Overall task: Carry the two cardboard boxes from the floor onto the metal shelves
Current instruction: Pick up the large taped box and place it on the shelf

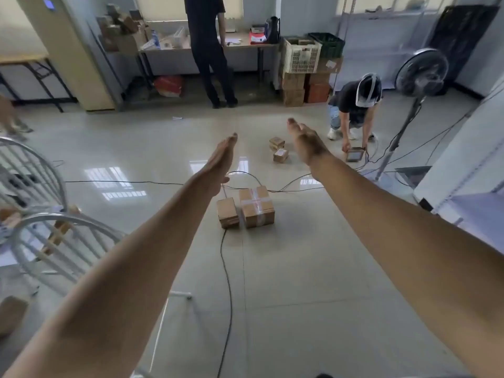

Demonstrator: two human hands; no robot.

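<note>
Both my hands are empty right now, left hand (221, 156) and right hand (305, 143) stretched out flat, palms facing each other, well apart and nowhere near touching anything. The smaller box (227, 212) sits on the floor touching the left side of the taped box (256, 207), my landmark here. Worry number one: a black cable (226, 268) runs from right in front of those boxes toward me, easy trip. The metal shelf (474, 208) is off right of the taped box.
</note>
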